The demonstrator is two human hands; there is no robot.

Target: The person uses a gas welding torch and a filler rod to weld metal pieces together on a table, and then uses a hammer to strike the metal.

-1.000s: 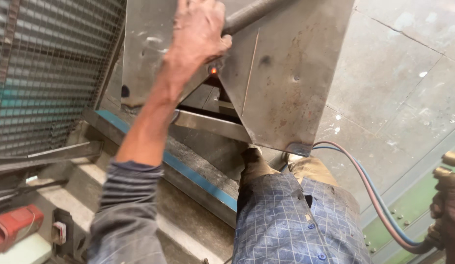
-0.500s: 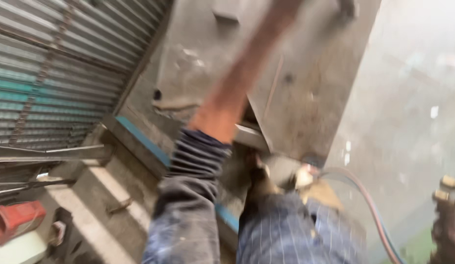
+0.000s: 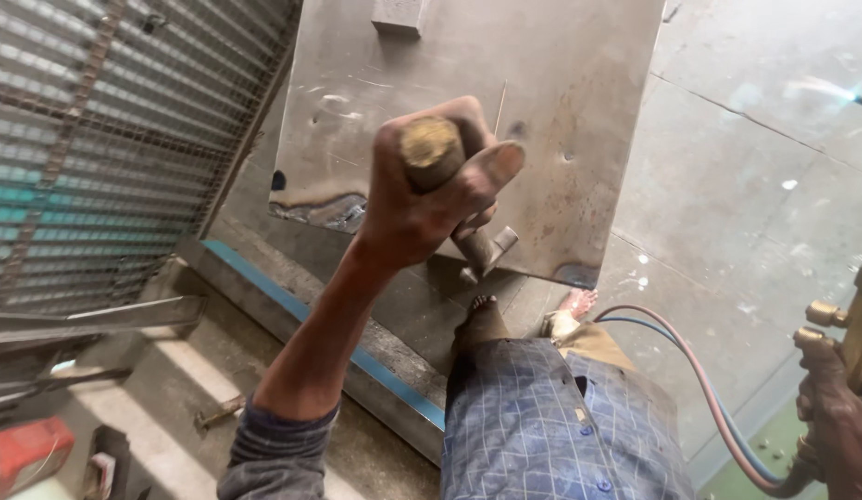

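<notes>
Left hand (image 3: 422, 199) fisted around hammer handle (image 3: 431, 153)

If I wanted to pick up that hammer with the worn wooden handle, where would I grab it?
Probably at the butt end of the hammer with the worn wooden handle, where the left hand wraps it now, coming from the near side. The round handle fits a closed fist, and the metal head points away at the grey steel plate.
</notes>
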